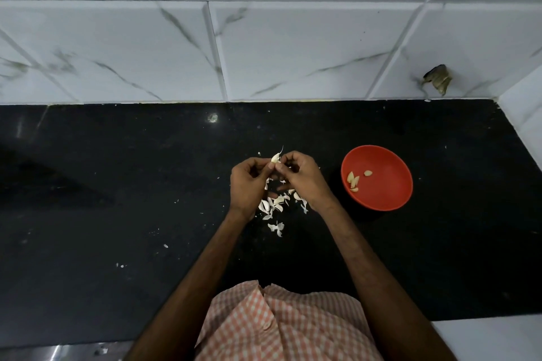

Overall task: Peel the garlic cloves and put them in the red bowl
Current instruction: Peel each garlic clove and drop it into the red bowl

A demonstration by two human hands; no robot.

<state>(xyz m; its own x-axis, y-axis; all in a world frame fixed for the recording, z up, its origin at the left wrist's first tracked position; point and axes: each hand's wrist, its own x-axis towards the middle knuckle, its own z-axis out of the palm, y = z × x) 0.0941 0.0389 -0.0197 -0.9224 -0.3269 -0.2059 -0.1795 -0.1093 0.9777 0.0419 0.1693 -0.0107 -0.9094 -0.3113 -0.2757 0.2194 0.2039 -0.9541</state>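
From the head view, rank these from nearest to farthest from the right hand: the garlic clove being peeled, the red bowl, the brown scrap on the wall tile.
1. Garlic clove: pinched at the right hand fingertips, shared with the left hand.
2. Red bowl: on the counter, to its right.
3. Brown scrap: on the wall tile, far right, beyond the bowl.

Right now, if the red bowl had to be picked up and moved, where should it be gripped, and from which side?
Grip the red bowl by its rim at the right edge, coming from the right and above. It sits upright and open on the black counter, with peeled cloves lying toward its left inner side, and both hands busy just left of it. The right side looks clear, so that is probably safest.
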